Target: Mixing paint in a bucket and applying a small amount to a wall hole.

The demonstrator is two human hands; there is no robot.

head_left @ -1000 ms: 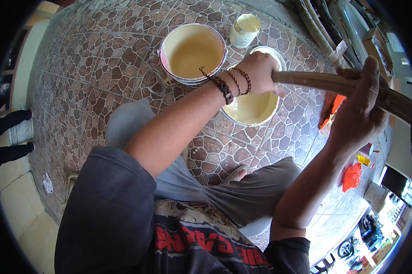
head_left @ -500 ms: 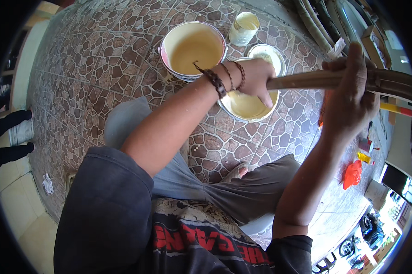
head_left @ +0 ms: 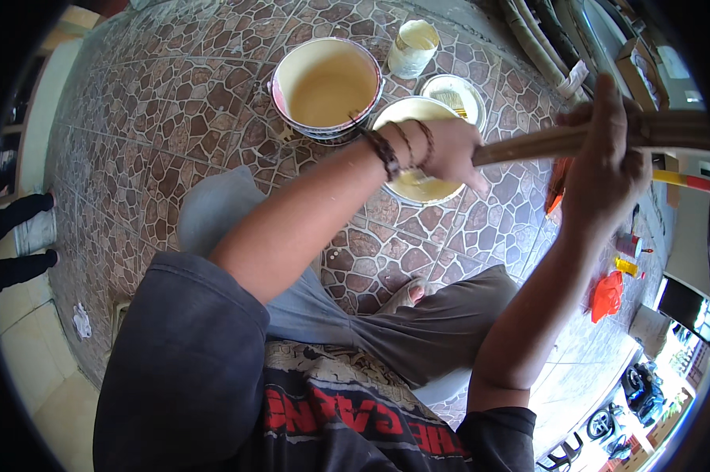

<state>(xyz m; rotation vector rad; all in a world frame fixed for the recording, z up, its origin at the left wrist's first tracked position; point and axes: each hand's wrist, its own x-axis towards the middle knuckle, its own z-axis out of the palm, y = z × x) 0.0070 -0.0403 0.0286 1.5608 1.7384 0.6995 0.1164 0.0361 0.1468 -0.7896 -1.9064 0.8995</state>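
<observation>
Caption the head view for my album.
Right hand holds a brown strip, left hand at its end, over a bucket.

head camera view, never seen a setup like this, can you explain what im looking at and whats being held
There is no robot here: these are a person's own bare hands. A wide fisheye camera worn on the head looks down, so straight edges bend near the rim and left in the picture is the person's left. The right hand grips a long brown strip. The left hand, with bracelets at the wrist, is at the strip's near end; its exact grip is hidden. On the stone-patterned floor stand a large bucket, a second cream bucket partly under the left hand, and a small pale can. A brush lies at a round white container.
</observation>
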